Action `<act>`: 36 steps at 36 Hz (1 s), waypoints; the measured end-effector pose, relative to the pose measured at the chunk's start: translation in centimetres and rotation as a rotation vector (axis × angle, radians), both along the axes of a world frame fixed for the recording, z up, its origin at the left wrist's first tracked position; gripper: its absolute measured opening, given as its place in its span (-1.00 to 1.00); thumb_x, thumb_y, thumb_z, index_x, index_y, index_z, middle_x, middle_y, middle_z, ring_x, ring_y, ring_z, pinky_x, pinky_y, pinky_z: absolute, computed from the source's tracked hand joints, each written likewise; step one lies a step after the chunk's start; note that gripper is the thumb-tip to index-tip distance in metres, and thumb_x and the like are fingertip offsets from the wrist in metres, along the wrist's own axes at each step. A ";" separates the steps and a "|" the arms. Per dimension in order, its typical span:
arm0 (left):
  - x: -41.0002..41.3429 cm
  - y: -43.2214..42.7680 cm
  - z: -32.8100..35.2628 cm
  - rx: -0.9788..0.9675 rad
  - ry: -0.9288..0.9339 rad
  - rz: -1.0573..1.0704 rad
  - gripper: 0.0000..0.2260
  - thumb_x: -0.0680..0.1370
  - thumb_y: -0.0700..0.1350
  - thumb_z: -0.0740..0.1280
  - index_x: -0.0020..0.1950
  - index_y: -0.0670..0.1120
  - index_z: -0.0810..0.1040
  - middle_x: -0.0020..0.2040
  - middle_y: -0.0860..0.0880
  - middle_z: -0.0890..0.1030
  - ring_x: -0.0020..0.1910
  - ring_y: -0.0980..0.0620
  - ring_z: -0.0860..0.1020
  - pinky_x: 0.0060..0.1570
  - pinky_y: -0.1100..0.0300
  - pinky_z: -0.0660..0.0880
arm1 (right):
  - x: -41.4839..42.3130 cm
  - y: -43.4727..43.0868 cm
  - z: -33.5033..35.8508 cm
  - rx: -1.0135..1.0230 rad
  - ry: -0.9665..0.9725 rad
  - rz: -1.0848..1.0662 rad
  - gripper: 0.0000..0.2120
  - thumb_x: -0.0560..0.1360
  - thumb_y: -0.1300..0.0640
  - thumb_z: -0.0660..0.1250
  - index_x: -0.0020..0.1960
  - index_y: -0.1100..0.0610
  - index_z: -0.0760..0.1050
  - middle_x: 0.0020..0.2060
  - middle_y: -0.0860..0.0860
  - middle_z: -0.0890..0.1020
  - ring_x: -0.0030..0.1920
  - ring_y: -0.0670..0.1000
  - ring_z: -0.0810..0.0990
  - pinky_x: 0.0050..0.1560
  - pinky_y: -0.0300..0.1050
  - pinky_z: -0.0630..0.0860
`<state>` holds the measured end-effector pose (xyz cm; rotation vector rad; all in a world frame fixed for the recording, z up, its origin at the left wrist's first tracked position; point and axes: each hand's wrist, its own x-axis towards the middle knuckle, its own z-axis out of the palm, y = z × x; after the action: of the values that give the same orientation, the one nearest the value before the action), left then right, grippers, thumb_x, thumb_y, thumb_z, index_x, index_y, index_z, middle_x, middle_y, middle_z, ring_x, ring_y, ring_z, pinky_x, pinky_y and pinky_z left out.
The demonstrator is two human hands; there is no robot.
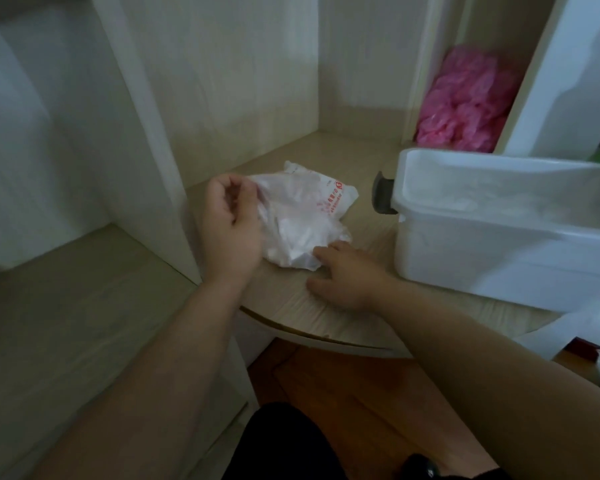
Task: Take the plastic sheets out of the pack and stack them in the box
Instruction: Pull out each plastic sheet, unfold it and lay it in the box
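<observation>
**Pack [302,216] lying mid-frame**

The pack is sitting on the shelf [326,318], just left of the white box [482,265] at the right. The left hand [231,220] is clenching its left edge with curled fingers. The right hand [347,275] is pressing relaxed fingers on its lower corner. Pink plastic [465,102] is sitting at the upper right

Pink crumpled plastic bundle [465,102] sits in a narrow compartment, rear right. Pale wood-grain shelf board [326,313] has a curved front edge. White upright partition [146,133] on the left. Reddish-brown wood floor [343,386] below the board. White moulded casing [568,81] upper right, type unclear.
</observation>
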<state>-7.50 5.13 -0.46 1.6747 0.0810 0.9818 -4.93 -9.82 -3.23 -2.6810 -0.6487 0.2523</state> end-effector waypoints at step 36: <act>3.4 -8.8 12.4 0.608 0.373 -0.793 -0.81 0.57 -0.19 0.30 -0.22 -0.08 0.62 -0.30 0.02 0.59 -0.32 0.17 0.48 -0.25 0.30 0.38 | -1.4 -12.7 15.1 0.638 -0.441 -0.314 -0.77 0.52 0.20 0.29 -0.31 0.04 0.43 -0.42 -0.11 0.44 -0.44 -0.24 0.41 -0.45 -0.44 0.31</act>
<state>-4.15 -3.69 11.91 2.1533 -0.6482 0.0741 -6.38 -22.55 11.84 -2.1633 -0.3314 -0.5530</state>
